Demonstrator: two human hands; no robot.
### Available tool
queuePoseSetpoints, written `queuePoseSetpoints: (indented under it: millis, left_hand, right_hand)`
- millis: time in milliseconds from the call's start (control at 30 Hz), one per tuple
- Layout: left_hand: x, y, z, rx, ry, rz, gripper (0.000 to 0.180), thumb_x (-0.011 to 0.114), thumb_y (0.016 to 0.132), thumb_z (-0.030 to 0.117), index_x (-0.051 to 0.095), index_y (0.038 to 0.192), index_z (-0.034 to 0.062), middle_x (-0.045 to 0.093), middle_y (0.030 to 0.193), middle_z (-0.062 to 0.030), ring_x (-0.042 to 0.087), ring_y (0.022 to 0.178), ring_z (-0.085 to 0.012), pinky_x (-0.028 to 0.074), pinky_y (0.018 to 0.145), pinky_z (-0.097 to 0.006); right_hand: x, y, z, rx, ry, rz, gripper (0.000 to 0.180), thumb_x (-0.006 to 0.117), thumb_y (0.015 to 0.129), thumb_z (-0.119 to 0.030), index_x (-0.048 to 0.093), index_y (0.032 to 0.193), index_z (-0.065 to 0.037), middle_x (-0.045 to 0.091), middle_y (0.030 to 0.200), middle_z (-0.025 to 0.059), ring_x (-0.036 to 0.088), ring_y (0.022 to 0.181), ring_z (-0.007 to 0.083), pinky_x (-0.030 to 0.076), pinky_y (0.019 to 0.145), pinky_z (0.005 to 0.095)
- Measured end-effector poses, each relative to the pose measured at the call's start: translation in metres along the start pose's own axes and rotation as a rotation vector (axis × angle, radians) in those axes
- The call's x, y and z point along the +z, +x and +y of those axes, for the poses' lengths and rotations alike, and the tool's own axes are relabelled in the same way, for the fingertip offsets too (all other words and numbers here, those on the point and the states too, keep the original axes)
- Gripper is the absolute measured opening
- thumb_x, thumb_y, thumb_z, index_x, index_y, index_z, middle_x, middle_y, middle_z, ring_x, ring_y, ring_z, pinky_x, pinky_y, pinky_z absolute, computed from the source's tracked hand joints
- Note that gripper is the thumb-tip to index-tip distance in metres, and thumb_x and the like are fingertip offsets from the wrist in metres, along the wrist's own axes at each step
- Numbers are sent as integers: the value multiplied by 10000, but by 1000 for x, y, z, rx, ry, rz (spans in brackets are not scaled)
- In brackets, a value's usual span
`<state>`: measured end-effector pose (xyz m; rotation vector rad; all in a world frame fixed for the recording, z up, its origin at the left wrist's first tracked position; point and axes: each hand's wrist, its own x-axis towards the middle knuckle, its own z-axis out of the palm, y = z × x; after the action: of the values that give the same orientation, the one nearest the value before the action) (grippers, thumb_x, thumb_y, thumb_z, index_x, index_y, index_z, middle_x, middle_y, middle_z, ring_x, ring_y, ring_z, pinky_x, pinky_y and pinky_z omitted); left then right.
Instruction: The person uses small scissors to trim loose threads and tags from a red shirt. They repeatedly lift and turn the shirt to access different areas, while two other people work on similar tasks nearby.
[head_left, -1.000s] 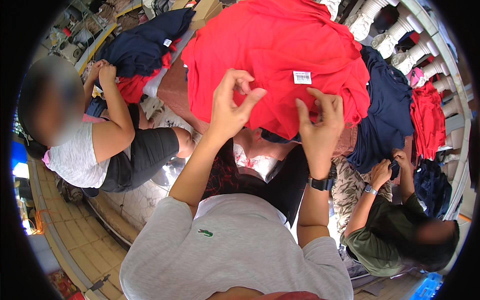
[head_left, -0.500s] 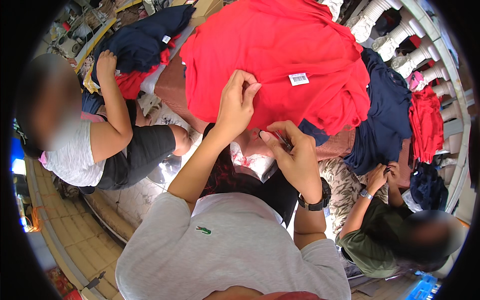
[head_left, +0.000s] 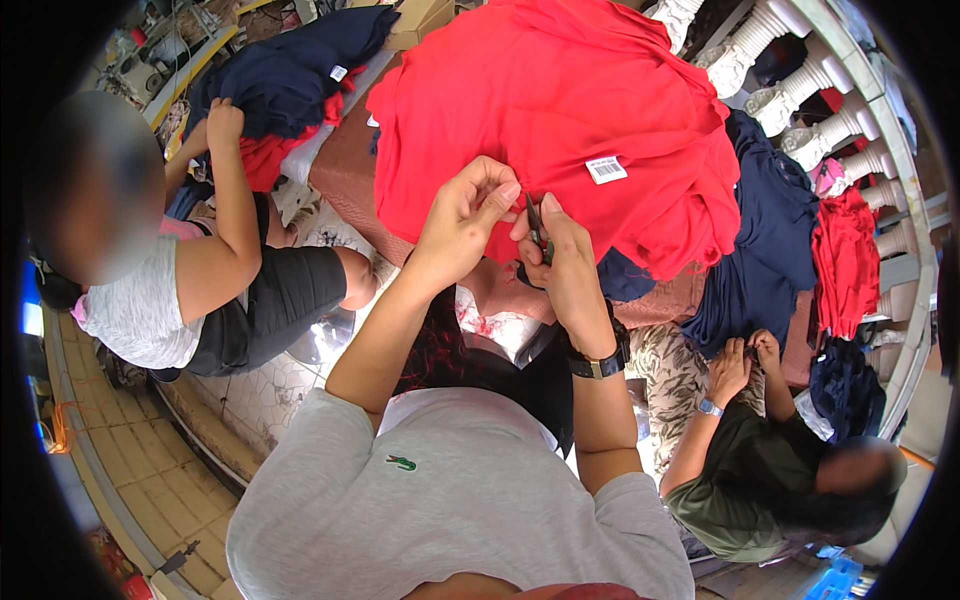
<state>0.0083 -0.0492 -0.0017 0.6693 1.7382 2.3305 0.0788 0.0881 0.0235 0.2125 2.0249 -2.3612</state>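
A large red garment (head_left: 540, 100) lies heaped in front of me, with a white barcode label (head_left: 606, 169) on it. My left hand (head_left: 460, 225) is closed in a pinch at the near edge of the red cloth, thumb against the fingertips. In my right hand (head_left: 572, 265) is a small pair of dark thread snips (head_left: 537, 222), its pointed blades up against the cloth just beside my left fingertips. Whether a thread lies between the blades is too small to tell.
Brown cloth (head_left: 345, 165) covers the table under the garments. Navy garments (head_left: 755, 230) hang at the right, and a navy pile (head_left: 290, 75) lies at the far left. One person (head_left: 225, 250) sits left, another (head_left: 740, 480) right, both handling cloth. White balusters (head_left: 750, 45) line the right.
My right hand has moved up and left, bringing the snips to the cloth edge beside my left fingertips. My left hand has shifted slightly lower, still pinching. The left person's second hand has come up.
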Motion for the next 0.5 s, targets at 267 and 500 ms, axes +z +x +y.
queuePoseSetpoints:
  millis: [267,500]
  left_hand:
    - [1,-5,0,-2,-72,-67,97,583,1035,89,583,996,1,594,819,-24,575,745,-85,474,737,-250]
    - [5,-7,-3,-5,-68,-46,69,618,1010,68,604,983,6,614,830,-26,586,765,-91,483,742,-250]
  right_hand:
    - [6,2,3,23,66,43,453,414,1082,-399,596,863,-45,416,626,-42,281,476,39,195,453,227]
    - [4,11,14,-26,253,22,453,451,1077,-395,558,785,-66,415,590,-35,303,444,47,197,427,237]
